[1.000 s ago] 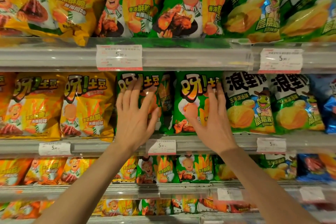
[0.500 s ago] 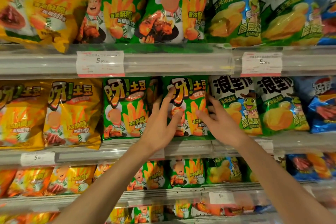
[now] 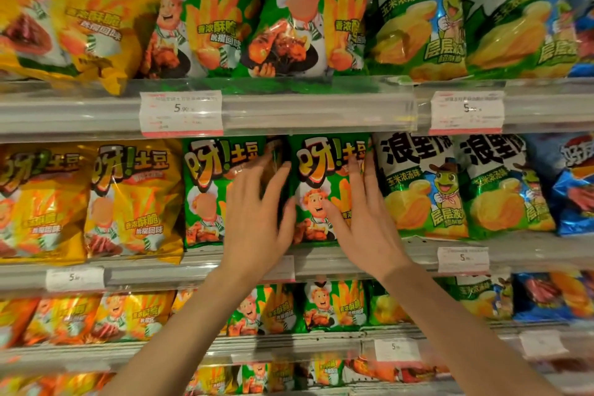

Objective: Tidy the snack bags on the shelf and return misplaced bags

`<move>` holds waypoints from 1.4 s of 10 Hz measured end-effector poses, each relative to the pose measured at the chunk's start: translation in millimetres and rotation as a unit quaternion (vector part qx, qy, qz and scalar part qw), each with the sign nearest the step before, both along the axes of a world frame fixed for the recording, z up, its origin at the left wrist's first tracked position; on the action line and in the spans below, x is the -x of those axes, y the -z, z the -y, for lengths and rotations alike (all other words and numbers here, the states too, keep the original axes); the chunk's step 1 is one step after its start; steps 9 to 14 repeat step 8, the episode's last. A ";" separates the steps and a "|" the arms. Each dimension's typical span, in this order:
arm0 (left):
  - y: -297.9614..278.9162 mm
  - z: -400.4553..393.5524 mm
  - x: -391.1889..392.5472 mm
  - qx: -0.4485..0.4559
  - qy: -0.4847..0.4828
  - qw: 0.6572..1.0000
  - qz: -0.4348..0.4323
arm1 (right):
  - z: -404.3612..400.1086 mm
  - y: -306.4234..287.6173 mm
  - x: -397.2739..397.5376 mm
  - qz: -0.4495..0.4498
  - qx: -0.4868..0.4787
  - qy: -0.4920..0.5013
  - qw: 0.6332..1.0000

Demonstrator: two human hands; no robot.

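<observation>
On the middle shelf [image 3: 353,254] stand two green potato-stick bags side by side. My left hand [image 3: 257,219] lies with straight fingers over the gap between the left green bag [image 3: 205,190] and the right green bag [image 3: 324,177]. My right hand [image 3: 363,219] rests flat on the right green bag's right edge, fingers pointing up, next to a green-and-white corn-chip bag [image 3: 418,190]. Neither hand holds a bag.
Yellow bags [image 3: 131,199] fill the shelf to the left; a second corn-chip bag [image 3: 504,186] and blue bags [image 3: 575,190] stand to the right. Rows of the same bags fill the shelves above and below. Price tags [image 3: 181,112] hang on the shelf rails.
Both hands shifted right from the left green bag onto the right green bag and its edges. The view has moved closer and rightward.
</observation>
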State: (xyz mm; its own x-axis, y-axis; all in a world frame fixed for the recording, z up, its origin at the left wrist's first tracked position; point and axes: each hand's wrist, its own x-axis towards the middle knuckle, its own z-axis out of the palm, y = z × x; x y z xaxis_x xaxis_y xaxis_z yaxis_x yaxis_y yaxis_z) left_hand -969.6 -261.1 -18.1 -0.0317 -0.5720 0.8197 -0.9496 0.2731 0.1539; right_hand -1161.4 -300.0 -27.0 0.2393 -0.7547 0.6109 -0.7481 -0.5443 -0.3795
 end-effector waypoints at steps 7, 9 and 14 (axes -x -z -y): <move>4.0 -4.4 -40.3 -0.039 -0.038 0.998 0.029 | -7.3 6.2 -8.3 0.010 -0.010 0.073 0.997; 1.7 -13.6 -43.1 -0.038 -0.016 0.999 -0.006 | -19.6 3.1 -8.3 0.044 -0.019 0.078 0.996; 1.7 -13.6 -43.1 -0.038 -0.016 0.999 -0.006 | -19.6 3.1 -8.3 0.044 -0.019 0.078 0.996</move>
